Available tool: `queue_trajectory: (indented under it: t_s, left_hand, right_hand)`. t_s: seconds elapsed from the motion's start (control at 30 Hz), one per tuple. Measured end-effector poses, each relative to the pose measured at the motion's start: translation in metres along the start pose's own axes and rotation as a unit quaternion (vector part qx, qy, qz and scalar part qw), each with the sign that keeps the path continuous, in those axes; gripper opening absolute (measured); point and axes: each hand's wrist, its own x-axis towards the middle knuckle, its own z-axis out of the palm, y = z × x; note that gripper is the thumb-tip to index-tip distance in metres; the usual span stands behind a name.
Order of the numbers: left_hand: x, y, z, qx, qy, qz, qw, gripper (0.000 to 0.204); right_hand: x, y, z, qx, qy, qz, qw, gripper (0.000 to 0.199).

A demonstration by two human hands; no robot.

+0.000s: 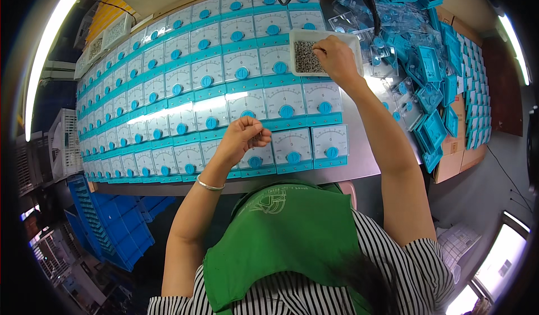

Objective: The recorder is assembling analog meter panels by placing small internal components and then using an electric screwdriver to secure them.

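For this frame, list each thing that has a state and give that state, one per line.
Right hand: fingers dipped into the tray, pinching at the small parts.
Left hand: loosely closed above the front row of meters; whether it holds anything cannot be told.
White tray: open, holding small grey parts.
Panel meters: face up, lined up in rows on the table.
Blue covers: heaped loose at the right.
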Motion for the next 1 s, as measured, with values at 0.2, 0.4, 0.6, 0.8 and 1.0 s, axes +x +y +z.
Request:
queue_trajectory:
  t_s: [0.2,0.4,0.6,0.8,1.0]
  left_hand:
    - [0.026,0.013,0.004,0.267,0.051,0.076,0.959,0.019]
    - [0.043,0.032,0.018,0.434,0.031,0.071,0.898,0.022]
    - [0.056,0.048,0.024,0.501,-0.002,0.052,0.864,0.011]
    - [0.071,0.055,0.029,0.547,-0.036,0.007,0.837,0.012]
    - [0.073,0.053,0.026,0.524,-0.042,0.001,0.851,0.011]
  right_hand:
    - [-0.070,-0.021,-0.012,0.185,-0.030,0.074,0.979,0.014]
    - [-0.120,-0.029,0.000,0.262,-0.094,0.214,0.937,0.014]
    - [-0.138,-0.028,0.006,0.271,-0.096,0.222,0.932,0.011]
    - [-0.135,-0.033,0.009,0.225,-0.077,0.166,0.957,0.008]
    - [-0.125,-0.024,0.026,0.131,-0.030,0.085,0.987,0.008]
